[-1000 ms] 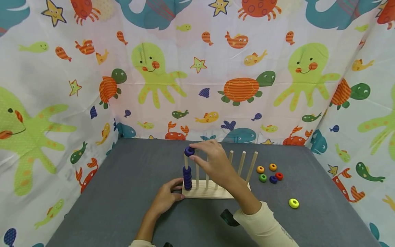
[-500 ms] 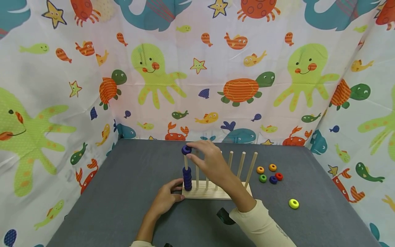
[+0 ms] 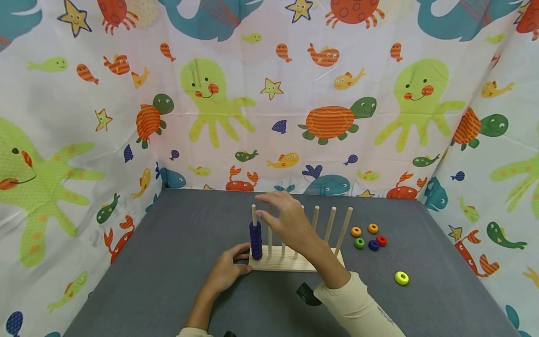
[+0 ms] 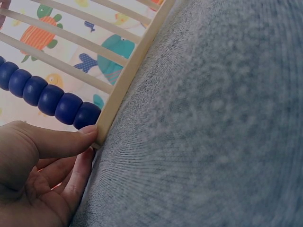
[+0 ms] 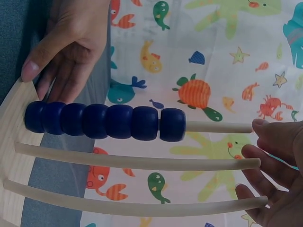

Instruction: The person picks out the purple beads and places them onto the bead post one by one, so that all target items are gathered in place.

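A wooden peg rack [image 3: 290,265] stands on the table, its upright pegs in a row. Dark blue beads [image 3: 256,241] are stacked on the leftmost peg; in the right wrist view the top bead [image 5: 173,125] sits slightly apart from those below. My left hand [image 3: 227,267] holds the left end of the base, thumb [image 4: 71,142] at the front and fingers round the end. Beside the top of the beaded peg is my right hand [image 3: 288,220], thumb and forefinger spread with nothing between them. The right hand and forearm hide parts of the middle pegs.
Right of the rack lie loose beads: two orange [image 3: 372,228], one green [image 3: 359,243], one blue [image 3: 373,245] and one red [image 3: 381,241]. A yellow bead [image 3: 402,278] lies nearer the front. A patterned cloth [image 3: 269,131] rises behind the grey table [image 3: 202,215].
My right hand moved slightly left with a blue bead over the leftmost peg, then let it go. The bead has dropped onto the stack. The left hand has stayed put.
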A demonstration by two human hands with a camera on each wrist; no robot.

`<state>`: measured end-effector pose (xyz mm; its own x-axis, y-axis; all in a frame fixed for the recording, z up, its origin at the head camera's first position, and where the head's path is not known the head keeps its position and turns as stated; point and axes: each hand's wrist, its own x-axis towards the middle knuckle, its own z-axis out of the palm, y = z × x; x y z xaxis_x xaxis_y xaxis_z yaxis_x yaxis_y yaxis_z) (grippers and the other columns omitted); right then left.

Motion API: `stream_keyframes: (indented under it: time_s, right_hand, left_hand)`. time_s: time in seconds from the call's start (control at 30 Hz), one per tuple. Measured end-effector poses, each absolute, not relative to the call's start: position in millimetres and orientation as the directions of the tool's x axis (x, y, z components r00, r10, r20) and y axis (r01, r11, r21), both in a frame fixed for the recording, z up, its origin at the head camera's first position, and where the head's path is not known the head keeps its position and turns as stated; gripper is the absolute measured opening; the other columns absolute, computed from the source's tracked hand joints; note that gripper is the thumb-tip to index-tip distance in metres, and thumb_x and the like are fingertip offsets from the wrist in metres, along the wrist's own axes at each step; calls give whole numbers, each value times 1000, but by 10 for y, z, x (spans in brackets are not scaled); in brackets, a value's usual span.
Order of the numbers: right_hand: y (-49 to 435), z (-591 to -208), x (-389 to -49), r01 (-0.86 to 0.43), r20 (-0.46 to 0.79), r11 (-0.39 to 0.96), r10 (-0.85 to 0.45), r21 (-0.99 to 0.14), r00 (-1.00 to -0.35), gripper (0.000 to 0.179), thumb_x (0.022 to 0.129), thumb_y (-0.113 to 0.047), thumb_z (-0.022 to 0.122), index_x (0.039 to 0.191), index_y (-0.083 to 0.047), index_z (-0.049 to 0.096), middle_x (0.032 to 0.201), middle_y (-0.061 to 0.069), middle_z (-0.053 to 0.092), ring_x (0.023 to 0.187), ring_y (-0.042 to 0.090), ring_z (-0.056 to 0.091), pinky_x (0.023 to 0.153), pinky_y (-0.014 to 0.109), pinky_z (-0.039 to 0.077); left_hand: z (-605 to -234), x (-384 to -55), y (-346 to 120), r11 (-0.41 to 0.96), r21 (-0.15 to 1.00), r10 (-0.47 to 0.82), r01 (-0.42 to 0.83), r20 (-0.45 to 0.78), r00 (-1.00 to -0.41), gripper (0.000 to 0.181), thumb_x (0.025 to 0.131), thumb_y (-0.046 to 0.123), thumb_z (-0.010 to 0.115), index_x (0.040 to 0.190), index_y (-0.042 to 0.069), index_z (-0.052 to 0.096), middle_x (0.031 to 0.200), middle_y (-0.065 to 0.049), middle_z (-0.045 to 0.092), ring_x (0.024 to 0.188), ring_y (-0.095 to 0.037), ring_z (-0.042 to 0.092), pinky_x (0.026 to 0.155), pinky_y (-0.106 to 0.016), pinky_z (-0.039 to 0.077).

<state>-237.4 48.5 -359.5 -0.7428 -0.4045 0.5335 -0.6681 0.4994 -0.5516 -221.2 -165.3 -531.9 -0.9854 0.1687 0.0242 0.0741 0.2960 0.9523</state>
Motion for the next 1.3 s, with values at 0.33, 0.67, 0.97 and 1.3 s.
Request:
stream_keyframes:
  time_s: [0.33, 0.67, 0.97, 1.3]
  right_hand:
    - [590, -3546, -2321, -708, 609, 497, -379, -501, -697, 35, 96, -15, 79, 130, -8, 74, 130, 6, 74, 128, 26, 65, 110, 49, 51]
    - [836, -3494, -2219, -738, 695, 491, -315, -464, -647, 36, 92, -12, 83, 127, -9, 76, 125, 4, 76, 122, 22, 68, 106, 47, 54]
    - [1171, -3494, -2133, -738, 746, 501, -242, -451, -620, 38, 87, -5, 86, 124, -7, 77, 116, 4, 77, 108, 20, 70, 90, 31, 58]
    - [1577, -3613, -2113, -663, 729, 533, -120, -525, -673, 39, 87, 0, 85, 124, -7, 77, 113, 4, 77, 100, 18, 69, 87, 14, 52]
  left_hand:
    - [-5302, -2209, -1649, 311, 948, 163, 66, 16, -986, 66, 86, -1, 80, 149, 4, 60, 139, -18, 68, 125, -34, 68, 100, -50, 56]
    - [-5312, -2206, -1647, 334, 939, 160, 79, 25, -987, 65, 86, -1, 80, 148, 5, 60, 140, -17, 68, 126, -33, 68, 103, -53, 53]
    - [-5308, -2189, -1650, 340, 937, 155, 81, 29, -987, 65, 87, 1, 80, 149, 7, 60, 139, -16, 68, 126, -33, 67, 104, -56, 52]
    - [-5318, -2198, -1657, 343, 936, 157, 74, 20, -987, 65, 87, 1, 80, 149, 7, 60, 141, -17, 67, 127, -34, 66, 102, -53, 55]
